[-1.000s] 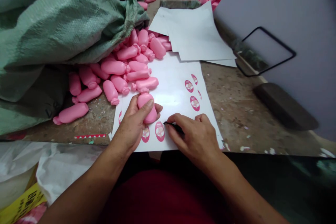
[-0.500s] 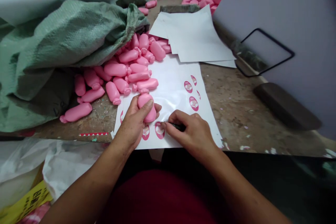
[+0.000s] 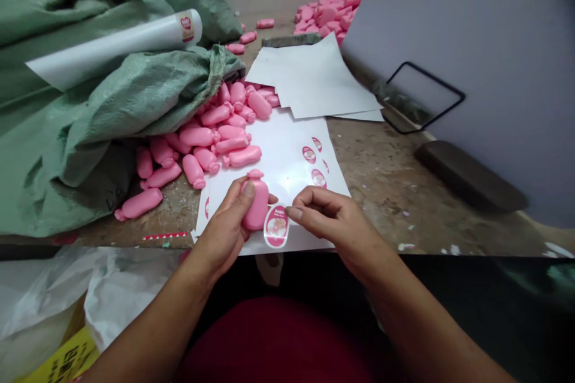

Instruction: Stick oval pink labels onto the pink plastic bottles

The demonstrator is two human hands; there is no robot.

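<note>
My left hand (image 3: 229, 215) is closed around a small pink plastic bottle (image 3: 256, 206), its narrow neck pointing away from me. Between the thumb and finger of my right hand (image 3: 335, 215) is the edge of an oval pink-and-white sticker (image 3: 276, 226) marked "BABY". The sticker is lifted and hangs close beside the bottle's right side; whether they touch I cannot tell. Under both hands lies a white sticker sheet (image 3: 287, 152), with a few oval stickers (image 3: 318, 178) on its right part.
Several pink bottles (image 3: 197, 134) spill from a green woven sack (image 3: 112, 102) at left. A white roll (image 3: 121, 45) rests on the sack. White sheets (image 3: 314, 81) lie beyond the sticker sheet. A dark block (image 3: 469, 173) and a grey panel (image 3: 449, 30) with a black wire frame stand right.
My right hand has lifted an oval sticker off the sheet and brought it beside the bottle. The dark tool seen in that hand earlier no longer shows. The head view has shifted slightly.
</note>
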